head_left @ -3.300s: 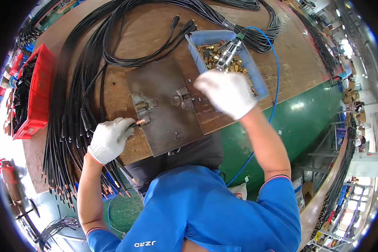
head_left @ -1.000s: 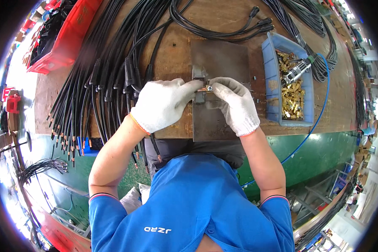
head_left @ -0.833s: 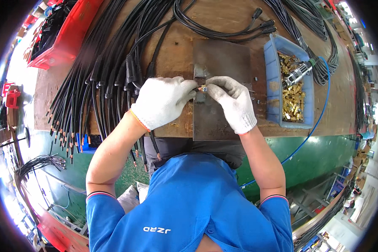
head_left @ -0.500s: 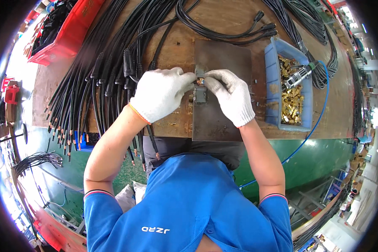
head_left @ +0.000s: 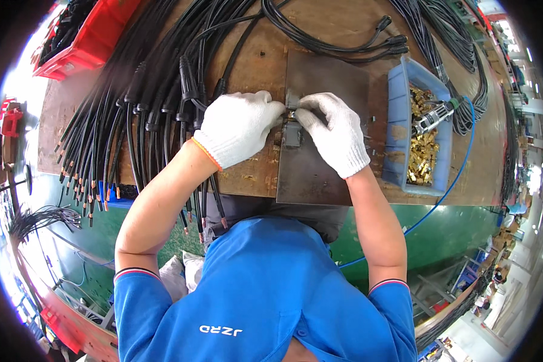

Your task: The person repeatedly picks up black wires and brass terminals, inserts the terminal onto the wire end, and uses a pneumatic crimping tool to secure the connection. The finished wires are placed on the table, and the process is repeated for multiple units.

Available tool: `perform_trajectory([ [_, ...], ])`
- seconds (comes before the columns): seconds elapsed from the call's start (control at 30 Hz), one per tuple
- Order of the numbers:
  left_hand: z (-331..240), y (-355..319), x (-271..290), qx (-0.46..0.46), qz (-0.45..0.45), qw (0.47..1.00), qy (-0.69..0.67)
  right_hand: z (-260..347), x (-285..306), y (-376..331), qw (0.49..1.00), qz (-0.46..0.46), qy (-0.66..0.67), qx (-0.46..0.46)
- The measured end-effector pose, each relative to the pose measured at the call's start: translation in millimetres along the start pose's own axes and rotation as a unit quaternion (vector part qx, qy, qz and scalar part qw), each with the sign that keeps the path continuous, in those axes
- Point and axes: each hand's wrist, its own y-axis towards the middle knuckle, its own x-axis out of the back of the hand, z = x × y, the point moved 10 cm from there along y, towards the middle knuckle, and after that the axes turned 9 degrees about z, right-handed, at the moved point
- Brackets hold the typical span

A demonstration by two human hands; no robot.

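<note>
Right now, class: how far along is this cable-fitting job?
Done: cannot be told; no finished cables are set apart. In hand: left hand and right hand meet at a small brass part over the jig on the steel plate. Left: many black cables with bare ends, and a blue bin holding brass fittings.

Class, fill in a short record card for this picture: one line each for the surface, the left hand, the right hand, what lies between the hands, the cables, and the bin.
Surface: wooden workbench with a dark metal plate on it
Left hand: white glove, fingertips pinching at a small metal fixture on the plate
Right hand: white glove, fingertips meeting the left hand's
Between the hands: a small brass-coloured part, mostly hidden
Cables: many black cables spread on the left of the bench
Bin: blue bin of brass parts, right of the plate
</note>
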Motion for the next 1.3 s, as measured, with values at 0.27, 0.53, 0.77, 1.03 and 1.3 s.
perform_trajectory([
  [0.27, -4.3, 2.3, 4.7, -0.026, -0.034, 0.999, 0.002, 4.3, 7.3, -3.6, 1.0, -0.02, -0.004, 0.009],
  [0.53, -4.2, 2.2, 6.8, -0.004, -0.034, 0.999, -0.021, -61.4, 181.7, -79.6, 0.929, -0.305, -0.158, -0.139],
  [0.77, -1.1, 1.0, 5.0, -0.012, -0.042, 0.999, 0.003, -177.9, 231.6, -78.6, 0.889, -0.245, -0.169, -0.347],
  [1.03, -0.8, -0.5, 4.7, -0.024, -0.066, 0.997, 0.009, -211.4, 228.5, -72.4, 0.821, -0.367, 0.406, -0.163],
  [1.3, -3.5, -1.6, 5.7, -0.022, -0.062, 0.998, 0.007, -68.1, 278.4, -57.5, 0.703, -0.285, 0.632, 0.161],
])
